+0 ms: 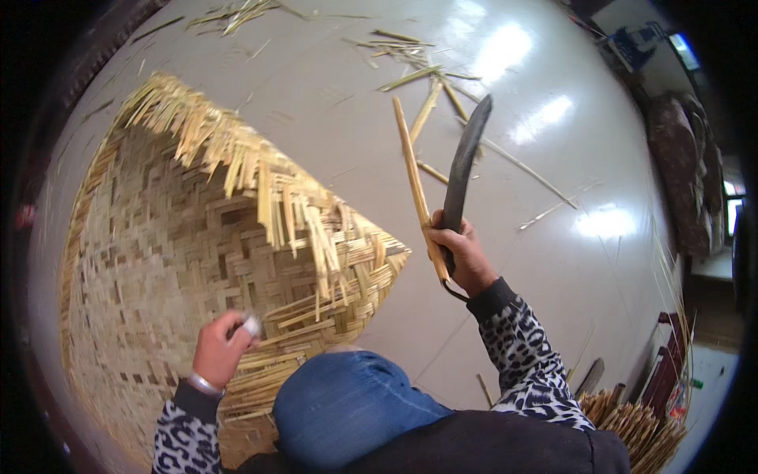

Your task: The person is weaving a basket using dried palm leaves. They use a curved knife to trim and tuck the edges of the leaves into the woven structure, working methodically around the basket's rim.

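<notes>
A large woven mat [170,213] of split straw-coloured strips lies on my left, its loose strip ends folded along the upper edge. Over its near right part is my left hand [221,344], fingers curled and a bit blurred. Something whitish shows at those fingertips; whether it is a wrap or a held thing I cannot tell. My right hand [466,257] is raised over the floor, closed around a dark curved flat tool [467,154] and a slim wooden stick [412,166]. Both point away from me, side by side. A thin dark bent rod shows below the grip.
Cut strips [407,51] lie scattered on the smooth grey floor [545,268] ahead. My denim-covered knee [347,407] is at the mat's near corner. A bundle of stalks [636,426] stands at lower right. Dark padded fabric [685,170] is by the right side.
</notes>
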Demonstrator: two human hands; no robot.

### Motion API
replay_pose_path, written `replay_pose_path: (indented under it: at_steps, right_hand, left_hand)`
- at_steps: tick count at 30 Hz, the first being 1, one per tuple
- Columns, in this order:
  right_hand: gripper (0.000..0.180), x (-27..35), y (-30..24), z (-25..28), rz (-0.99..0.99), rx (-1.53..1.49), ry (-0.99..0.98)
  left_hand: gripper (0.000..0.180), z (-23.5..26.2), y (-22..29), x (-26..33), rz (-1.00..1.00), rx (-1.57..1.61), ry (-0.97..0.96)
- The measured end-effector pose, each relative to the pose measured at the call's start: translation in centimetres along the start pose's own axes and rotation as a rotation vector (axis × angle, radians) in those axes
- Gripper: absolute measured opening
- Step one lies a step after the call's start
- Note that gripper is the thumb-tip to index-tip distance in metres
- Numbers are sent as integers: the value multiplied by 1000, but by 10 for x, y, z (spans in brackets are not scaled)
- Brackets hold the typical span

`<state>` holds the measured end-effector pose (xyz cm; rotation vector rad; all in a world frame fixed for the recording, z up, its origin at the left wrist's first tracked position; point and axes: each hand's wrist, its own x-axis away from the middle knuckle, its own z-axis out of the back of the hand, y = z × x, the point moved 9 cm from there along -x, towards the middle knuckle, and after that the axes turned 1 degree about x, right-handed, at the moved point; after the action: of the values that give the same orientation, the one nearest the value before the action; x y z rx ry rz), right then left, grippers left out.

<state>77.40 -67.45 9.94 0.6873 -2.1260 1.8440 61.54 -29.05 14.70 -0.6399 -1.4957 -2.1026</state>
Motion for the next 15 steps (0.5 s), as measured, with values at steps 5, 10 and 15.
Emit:
replay_pose_path:
  at_steps: [5, 10, 15]
  right_hand:
    - [22, 34, -30, -119, -84, -268, -342]
    - [26, 56, -15, -178, -265, -185, -571]
    - [27, 49, 1, -190, -197, 34, -561]
  left_hand:
    - [37, -35, 68, -35, -158, 491, -190]
    - [38, -48, 100, -50, -139, 749, -320]
    - [31, -27, 93, -48, -151, 600, -136]
